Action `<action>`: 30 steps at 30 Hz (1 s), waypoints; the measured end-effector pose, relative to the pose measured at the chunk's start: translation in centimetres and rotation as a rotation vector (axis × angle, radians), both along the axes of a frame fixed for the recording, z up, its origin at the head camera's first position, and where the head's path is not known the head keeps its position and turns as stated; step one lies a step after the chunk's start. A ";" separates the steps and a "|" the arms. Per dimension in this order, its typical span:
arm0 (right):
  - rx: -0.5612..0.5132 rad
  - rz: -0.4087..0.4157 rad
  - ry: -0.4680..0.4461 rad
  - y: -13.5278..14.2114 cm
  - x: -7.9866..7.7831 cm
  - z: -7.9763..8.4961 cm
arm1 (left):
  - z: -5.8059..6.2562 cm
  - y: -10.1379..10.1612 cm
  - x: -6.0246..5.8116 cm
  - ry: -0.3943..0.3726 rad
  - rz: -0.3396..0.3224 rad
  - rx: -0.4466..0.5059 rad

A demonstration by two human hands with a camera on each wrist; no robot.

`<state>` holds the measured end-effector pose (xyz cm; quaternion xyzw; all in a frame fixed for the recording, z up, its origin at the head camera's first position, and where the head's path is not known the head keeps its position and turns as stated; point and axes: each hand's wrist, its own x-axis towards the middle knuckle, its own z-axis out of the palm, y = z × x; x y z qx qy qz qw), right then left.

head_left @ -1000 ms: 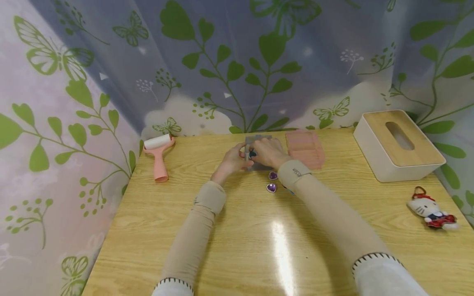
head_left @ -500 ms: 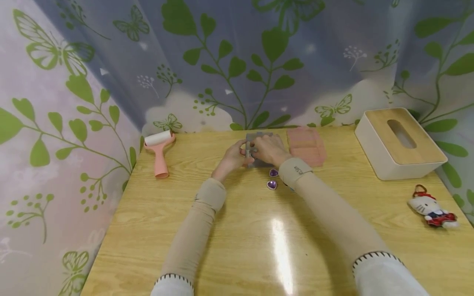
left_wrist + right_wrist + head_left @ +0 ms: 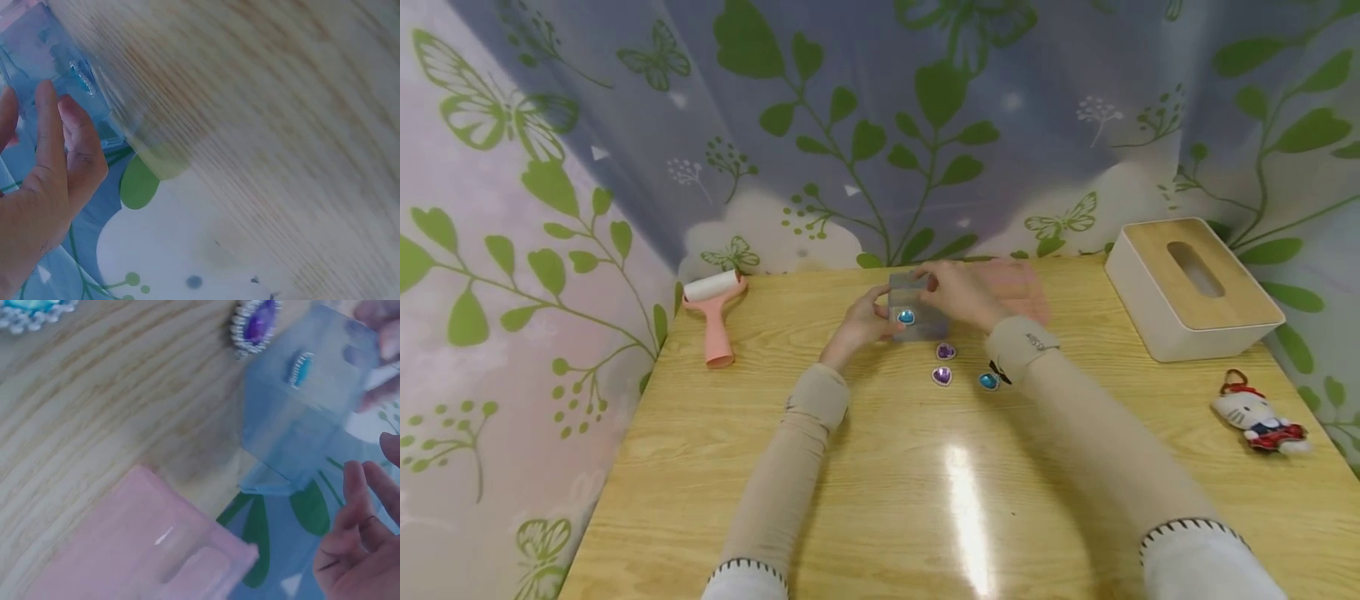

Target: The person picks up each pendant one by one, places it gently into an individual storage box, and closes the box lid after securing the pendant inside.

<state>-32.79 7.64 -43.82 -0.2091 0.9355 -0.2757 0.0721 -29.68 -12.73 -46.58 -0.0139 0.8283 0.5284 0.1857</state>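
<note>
A clear bluish plastic box (image 3: pixel 931 325) stands near the back of the table, with a blue heart-shaped gem (image 3: pixel 906 317) at its left part; whether the gem lies inside or on top, I cannot tell. My left hand (image 3: pixel 861 323) grips the box's left side between thumb and fingers. Over the box's back right part is my right hand (image 3: pixel 365 534), fingers loosely bent and holding nothing. Two purple heart gems (image 3: pixel 945 352) lie in front of the box. Another blue gem (image 3: pixel 988 381) lies near my right wrist.
Behind my right hand sits a pink translucent box (image 3: pixel 1026 287). A pink lint roller (image 3: pixel 718 321) lies at the left. To the right are a tissue box (image 3: pixel 1187 287) with a wooden lid and a cat-figure keychain (image 3: pixel 1258 421). A patterned curtain (image 3: pixel 820 167) hangs behind the table.
My right hand has let go of the blue gem and moved up and right, uncovering it at the box. The other blue gem now shows beside my right wrist. My left hand stays at the box.
</note>
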 end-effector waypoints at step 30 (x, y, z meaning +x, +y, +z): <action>0.044 0.177 0.169 9.3 8.7 -1.1 | -0.1 0.2 0.4 0.035 -0.016 -0.049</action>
